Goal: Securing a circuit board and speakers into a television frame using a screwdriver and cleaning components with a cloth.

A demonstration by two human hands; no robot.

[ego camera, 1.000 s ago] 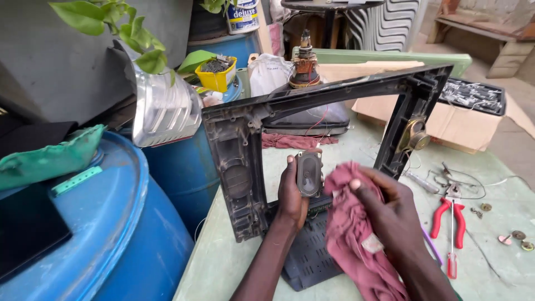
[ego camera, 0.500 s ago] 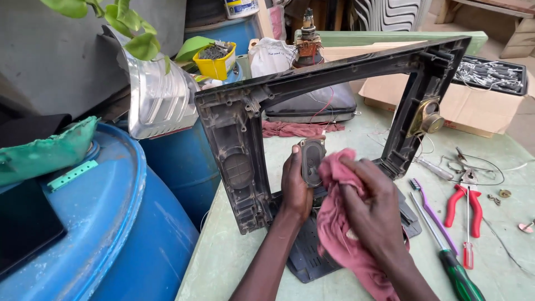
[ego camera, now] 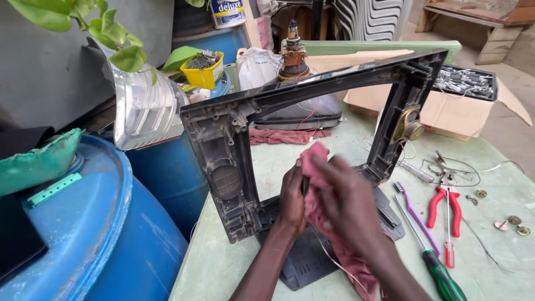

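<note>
Down in the lower middle of the frame, my left hand [ego camera: 292, 196] is wrapped around a small dark part that I can barely see, and my right hand [ego camera: 348, 207] is closed on a reddish rag [ego camera: 320, 192], pressing it against that part. Both hands are touching, right in front of the black plastic frame [ego camera: 223, 150] that stands upright on the green tabletop [ego camera: 223, 262]. The rag's soft and floppy, so it bunches wherever I squeeze; the part looks stiff and small (best pinched by its sides, I'd guess). The frame seems light but brittle-looking, with thin ribs and a speaker [ego camera: 409, 127] wired on its right post, so I'd hold it by the thick side posts. Room's tight: blue barrel [ego camera: 83, 223] crowds the left edge of the tabletop, and red pliers [ego camera: 446, 209] and a green screwdriver [ego camera: 440, 273] sit at lower right. Open space is mostly lower left.
</note>
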